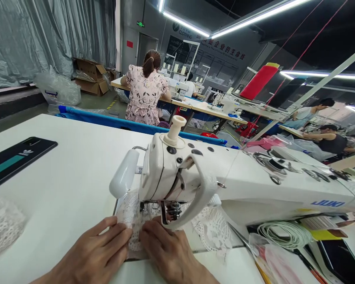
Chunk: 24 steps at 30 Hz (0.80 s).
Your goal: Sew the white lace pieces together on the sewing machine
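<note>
A strip of white lace fabric point(134, 238) lies under the head of a white sewing machine point(156, 169). Fingers stretched and resting flat, my left hand point(102, 250) touches the lace's left edge. My right hand point(168, 250) has its fingers curled down onto the lace, just in front of the needle area; its fingertips are partly hidden. More lace point(214, 228) spreads out to the right of the needle area, beneath the machine arm. The machine's curved white guard hides part of the presser foot.
A black phone point(20, 159) and a lace pile point(2, 225) lie at left on the white table point(77, 157). Scissors point(242, 236), a coil of pale cord point(284, 234) and a dark-screened device point(343, 260) lie at right. A person point(146, 90) sits ahead, back turned.
</note>
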Available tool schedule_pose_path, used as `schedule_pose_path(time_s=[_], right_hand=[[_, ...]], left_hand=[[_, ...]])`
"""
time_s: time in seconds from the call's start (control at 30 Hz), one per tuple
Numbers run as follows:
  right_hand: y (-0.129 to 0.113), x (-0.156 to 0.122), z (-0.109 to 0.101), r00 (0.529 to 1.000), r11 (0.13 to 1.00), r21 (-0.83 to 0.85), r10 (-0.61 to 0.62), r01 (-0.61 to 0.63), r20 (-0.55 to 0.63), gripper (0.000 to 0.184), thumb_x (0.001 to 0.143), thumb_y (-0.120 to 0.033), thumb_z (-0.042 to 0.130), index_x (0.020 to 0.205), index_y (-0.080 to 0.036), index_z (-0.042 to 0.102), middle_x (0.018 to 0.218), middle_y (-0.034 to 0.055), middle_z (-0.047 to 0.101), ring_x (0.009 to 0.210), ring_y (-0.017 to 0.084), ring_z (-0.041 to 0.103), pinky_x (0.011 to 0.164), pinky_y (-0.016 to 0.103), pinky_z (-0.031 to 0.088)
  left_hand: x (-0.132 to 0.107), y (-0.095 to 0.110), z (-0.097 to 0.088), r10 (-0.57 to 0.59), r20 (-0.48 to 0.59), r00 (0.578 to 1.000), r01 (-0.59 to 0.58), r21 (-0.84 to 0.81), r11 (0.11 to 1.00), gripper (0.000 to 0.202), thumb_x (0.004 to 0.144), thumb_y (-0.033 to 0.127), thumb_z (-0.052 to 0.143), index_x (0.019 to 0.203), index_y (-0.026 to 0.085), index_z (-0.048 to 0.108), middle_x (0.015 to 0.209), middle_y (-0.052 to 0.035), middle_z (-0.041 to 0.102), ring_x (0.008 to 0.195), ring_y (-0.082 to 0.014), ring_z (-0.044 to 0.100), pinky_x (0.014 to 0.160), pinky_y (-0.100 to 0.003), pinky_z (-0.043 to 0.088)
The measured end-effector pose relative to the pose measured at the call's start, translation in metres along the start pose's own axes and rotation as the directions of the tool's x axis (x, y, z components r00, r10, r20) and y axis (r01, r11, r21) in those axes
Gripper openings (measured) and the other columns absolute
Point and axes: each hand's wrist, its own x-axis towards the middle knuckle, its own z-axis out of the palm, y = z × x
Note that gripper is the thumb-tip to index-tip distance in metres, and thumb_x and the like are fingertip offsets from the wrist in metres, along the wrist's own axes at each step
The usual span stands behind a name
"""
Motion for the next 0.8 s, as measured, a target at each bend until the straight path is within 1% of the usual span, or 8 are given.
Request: schedule_pose_path(time_s=[0.1, 0.17, 0.23, 0.3, 0.4, 0.53, 0.7, 0.8], right_hand=[[0.000, 0.001, -0.002, 1.000, 1.000, 0.020, -0.005, 0.005, -0.003, 0.028, 0.096, -0.009, 0.033, 0.101, -0.013, 0.060, 0.092, 0.0109, 0.067, 0.076, 0.017, 0.061, 0.068, 0.031, 0.047], [0.000, 0.001, -0.003, 1.000, 0.999, 0.041, -0.010, 0.010, -0.017, 0.027, 0.096, -0.010, 0.033, 0.100, -0.013, 0.060, 0.088, 0.0088, 0.067, 0.074, 0.016, 0.060, 0.067, 0.030, 0.048], [0.001, 0.000, -0.002, 1.000, 0.999, 0.047, -0.023, 0.024, -0.019, 0.029, 0.097, -0.010, 0.032, 0.098, -0.014, 0.060, 0.088, 0.0083, 0.067, 0.072, 0.015, 0.060, 0.068, 0.030, 0.048], [0.001, -0.001, -0.001, 0.999, 0.998, 0.043, -0.042, 0.042, -0.006, 0.029, 0.097, -0.009, 0.031, 0.097, -0.014, 0.060, 0.089, 0.0078, 0.067, 0.071, 0.015, 0.060, 0.069, 0.031, 0.048], [0.003, -0.003, 0.002, 0.997, 0.997, 0.032, -0.073, 0.073, -0.002, 0.028, 0.097, -0.011, 0.034, 0.097, -0.015, 0.061, 0.085, 0.0061, 0.067, 0.073, 0.015, 0.060, 0.072, 0.031, 0.047], [0.003, -0.002, 0.003, 0.995, 0.994, 0.041, -0.097, 0.098, -0.026, 0.028, 0.098, -0.013, 0.036, 0.096, -0.016, 0.063, 0.083, 0.0049, 0.068, 0.077, 0.015, 0.062, 0.073, 0.030, 0.047], [0.002, 0.000, -0.001, 0.988, 0.989, 0.082, -0.116, 0.124, -0.101, 0.025, 0.097, -0.011, 0.038, 0.100, -0.012, 0.063, 0.088, 0.0049, 0.071, 0.079, 0.015, 0.062, 0.068, 0.028, 0.046], [0.001, -0.001, -0.001, 0.990, 0.991, 0.067, -0.105, 0.111, -0.090, 0.023, 0.096, -0.010, 0.041, 0.103, -0.012, 0.062, 0.091, 0.0052, 0.071, 0.080, 0.015, 0.062, 0.065, 0.028, 0.045]], left_hand=[[0.000, 0.002, -0.001, 0.001, -0.020, 1.000, -0.001, 0.022, 1.000, 0.042, 0.096, 0.005, 0.030, 0.080, 0.014, 0.068, 0.088, -0.0079, 0.071, 0.087, -0.0197, 0.062, 0.091, -0.039, 0.041], [0.001, 0.003, -0.001, -0.006, -0.017, 1.000, 0.006, 0.020, 1.000, 0.042, 0.096, 0.006, 0.031, 0.078, 0.014, 0.068, 0.087, -0.0078, 0.071, 0.087, -0.0201, 0.062, 0.091, -0.039, 0.041], [0.002, 0.003, -0.002, -0.003, -0.020, 1.000, 0.004, 0.022, 1.000, 0.042, 0.096, 0.006, 0.031, 0.075, 0.014, 0.067, 0.084, -0.0078, 0.070, 0.085, -0.0200, 0.062, 0.090, -0.039, 0.041], [0.001, 0.003, -0.001, 0.001, -0.009, 1.000, -0.001, 0.020, 1.000, 0.043, 0.096, 0.006, 0.030, 0.075, 0.014, 0.067, 0.084, -0.0075, 0.070, 0.084, -0.0195, 0.062, 0.090, -0.038, 0.041], [-0.003, 0.003, 0.001, -0.006, 0.039, 0.999, 0.006, 0.016, 1.000, 0.042, 0.095, 0.006, 0.030, 0.076, 0.015, 0.066, 0.084, -0.0065, 0.068, 0.085, -0.0196, 0.061, 0.092, -0.040, 0.040], [-0.006, 0.002, 0.004, -0.014, 0.055, 0.998, 0.013, 0.018, 1.000, 0.037, 0.090, 0.004, 0.034, 0.070, 0.015, 0.063, 0.083, -0.0081, 0.065, 0.082, -0.0213, 0.059, 0.089, -0.043, 0.041], [0.001, 0.001, 0.002, 0.014, 0.057, 0.998, -0.017, 0.058, 0.998, 0.036, 0.090, 0.003, 0.033, 0.090, 0.011, 0.068, 0.083, -0.0095, 0.064, 0.078, -0.0220, 0.057, 0.084, -0.043, 0.041], [0.005, 0.001, -0.001, 0.023, 0.010, 1.000, -0.024, 0.047, 0.999, 0.038, 0.090, 0.003, 0.031, 0.086, 0.011, 0.068, 0.080, -0.0093, 0.064, 0.079, -0.0223, 0.057, 0.082, -0.042, 0.042]])
